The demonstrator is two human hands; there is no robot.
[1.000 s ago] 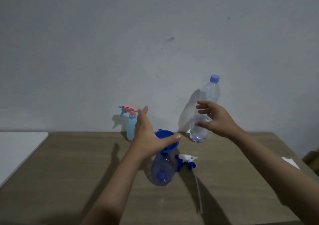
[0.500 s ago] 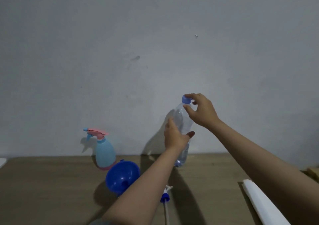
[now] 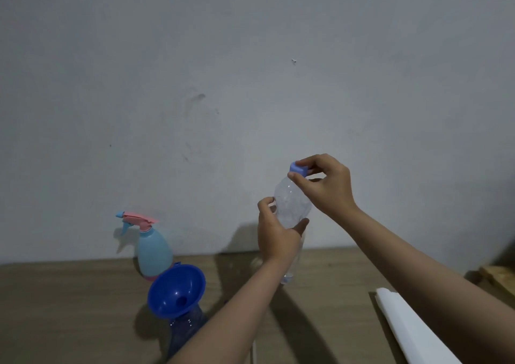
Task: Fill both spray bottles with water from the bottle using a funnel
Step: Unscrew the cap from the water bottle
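My left hand grips the body of the clear water bottle, held up above the table. My right hand pinches its blue cap at the top. A blue funnel sits in the neck of a clear blue spray bottle, whose lower part is cut off by the frame and partly hidden by my left forearm. A light blue spray bottle with a pink trigger head stands behind it near the wall.
The wooden table runs along a grey wall. A white folded sheet lies at the right under my right forearm. A thin white tube shows at the bottom edge. A wooden object sits at the far right.
My left hand left the funnel and took the water bottle's body. My right hand went from the body up to the cap. The view has tilted up and shifted right.
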